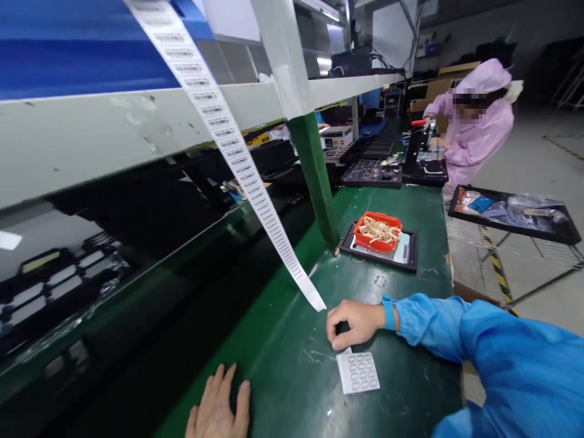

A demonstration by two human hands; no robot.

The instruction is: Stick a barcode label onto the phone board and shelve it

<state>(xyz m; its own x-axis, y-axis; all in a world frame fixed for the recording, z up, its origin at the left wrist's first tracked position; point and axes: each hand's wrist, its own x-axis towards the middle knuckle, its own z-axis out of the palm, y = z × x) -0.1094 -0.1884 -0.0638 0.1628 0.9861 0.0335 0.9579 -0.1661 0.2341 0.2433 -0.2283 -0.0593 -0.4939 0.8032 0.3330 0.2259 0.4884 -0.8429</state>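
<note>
My left hand (219,404) is low in the frame, palm down over the green table, its fingers stretched and apart with nothing in them. My right hand (358,322), in a blue sleeve and a blue wrist band, rests on the table with its fingers curled in; whatever they may hold is hidden. Just below its thumb lies a small white sheet (358,372) printed with rows of dark-outlined rounded shapes, one corner close to the hand. A long strip of barcode labels (246,164) hangs from above, its lower end near my right knuckles.
A red bin (378,231) of pale bands sits on a black tray (413,258). A green-wrapped post (312,176) rises at the table's back edge below a white shelf (91,140). A co-worker in pink (479,128) works at the far end, beside a rack tray (515,213) of bagged parts.
</note>
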